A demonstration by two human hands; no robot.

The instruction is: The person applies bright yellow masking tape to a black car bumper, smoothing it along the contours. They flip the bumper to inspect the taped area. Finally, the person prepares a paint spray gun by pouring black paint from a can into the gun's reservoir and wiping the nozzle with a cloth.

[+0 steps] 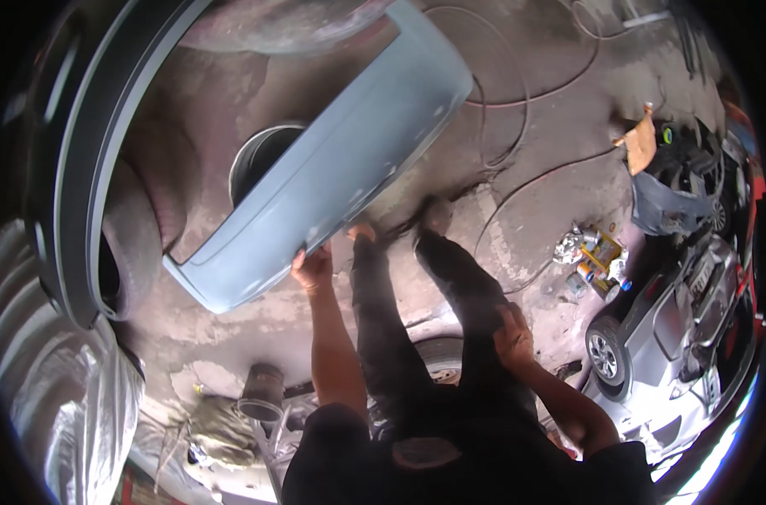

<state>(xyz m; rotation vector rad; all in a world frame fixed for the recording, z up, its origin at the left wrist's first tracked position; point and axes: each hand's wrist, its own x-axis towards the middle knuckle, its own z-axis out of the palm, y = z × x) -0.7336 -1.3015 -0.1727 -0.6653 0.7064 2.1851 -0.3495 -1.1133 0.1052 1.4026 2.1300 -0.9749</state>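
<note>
Bumper (332, 172), grey-blue, is set diagonally ahead of the legs, over a round drum (239, 160) that is part covered; contact between the two can't be confirmed from above. Left hand (312, 269) is placed at the bumper's near long edge, closer to its lower-left end. Its fingers are bent at the edge; whether they are closed round it can't be told. Right hand (514, 338) is laid on the right leg (475, 295), fingers loosely spread, nothing held.

Risks, as judged: bumper could be tipped or slid if its edge is pushed hard, since both ends overhang the drum and only one hand is on it. Left foot (362, 231) could be hit if it's dropped. Hose (551, 172) could be tripped over; it's looped loose. Finish could be scuffed if the lower-left end is swung into the tyres (130, 240).

Floor (559, 206): worn, stained, pale patches. Right side: cans and bottles (600, 261) clustered, silver car (665, 324) beyond. Left side: dark panel (76, 177), silver sheet (46, 353) crumpled.
</note>
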